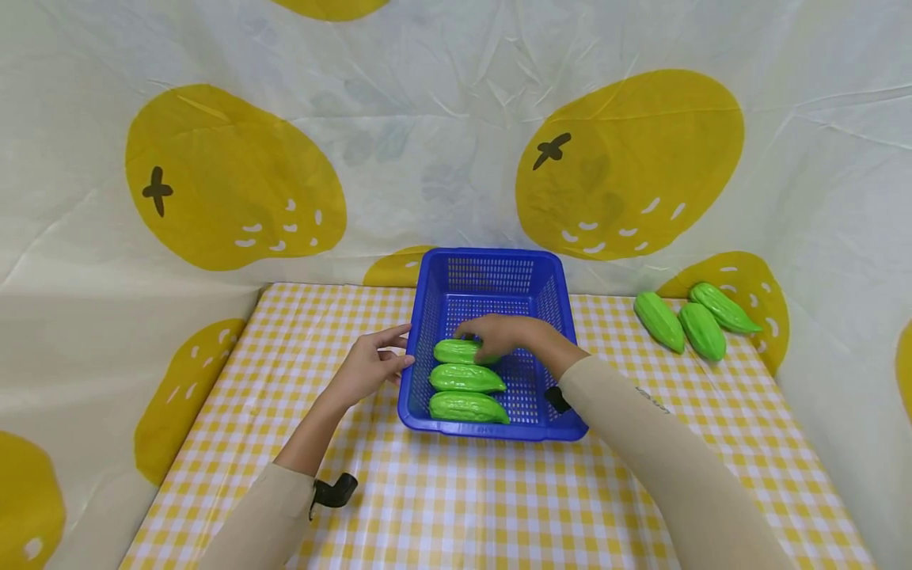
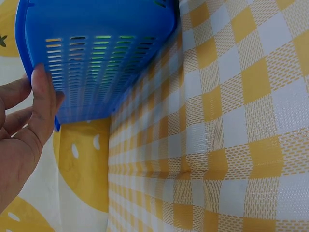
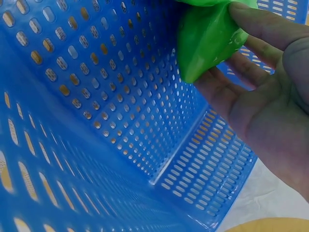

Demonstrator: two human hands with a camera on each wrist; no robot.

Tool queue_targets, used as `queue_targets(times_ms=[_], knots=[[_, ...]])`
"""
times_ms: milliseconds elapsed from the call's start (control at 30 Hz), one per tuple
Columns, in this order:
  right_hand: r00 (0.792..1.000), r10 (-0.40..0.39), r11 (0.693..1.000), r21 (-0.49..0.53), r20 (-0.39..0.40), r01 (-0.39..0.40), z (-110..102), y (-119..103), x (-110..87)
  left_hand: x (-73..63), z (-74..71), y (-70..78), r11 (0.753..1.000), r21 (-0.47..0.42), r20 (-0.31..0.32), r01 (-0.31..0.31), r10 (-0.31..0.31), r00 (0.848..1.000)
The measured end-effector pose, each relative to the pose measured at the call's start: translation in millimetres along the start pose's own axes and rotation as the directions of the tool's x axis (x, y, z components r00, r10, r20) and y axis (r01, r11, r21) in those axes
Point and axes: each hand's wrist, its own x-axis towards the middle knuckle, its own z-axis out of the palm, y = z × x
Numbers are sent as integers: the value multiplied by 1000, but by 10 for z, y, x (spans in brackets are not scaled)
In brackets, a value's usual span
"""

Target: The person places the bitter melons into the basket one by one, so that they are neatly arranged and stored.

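Observation:
Inside the blue plastic basket [image 1: 492, 432], three green bitter melons lie in a row on the left side. My right hand [image 1: 496, 334] reaches in from the right and holds the farthest bitter melon [image 1: 453, 351]. In the right wrist view, my thumb is on one side of that bitter melon [image 3: 205, 46] and the fingers are on the other, near its pointed end. The middle bitter melon [image 1: 465, 378] and the nearest bitter melon [image 1: 466, 407] lie just below it. My left hand [image 1: 366, 366] touches the basket's left rim with spread, fairly straight fingertips.
Three more green bitter melons [image 1: 703, 331] lie at the table's back right. A yellow-and-white checked cloth [image 1: 456, 507] covers the table. Behind the basket hangs a pale curtain [image 1: 427, 158] with large yellow fruit prints. The basket's perforated walls rise around my right hand.

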Motion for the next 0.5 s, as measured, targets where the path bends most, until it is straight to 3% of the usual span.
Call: queue_targets(times_ms=[500], knots=[[1000, -9, 1000, 3, 16, 9, 27, -12, -22, 0, -1, 0, 1000, 6, 4, -4, 4, 1000]])
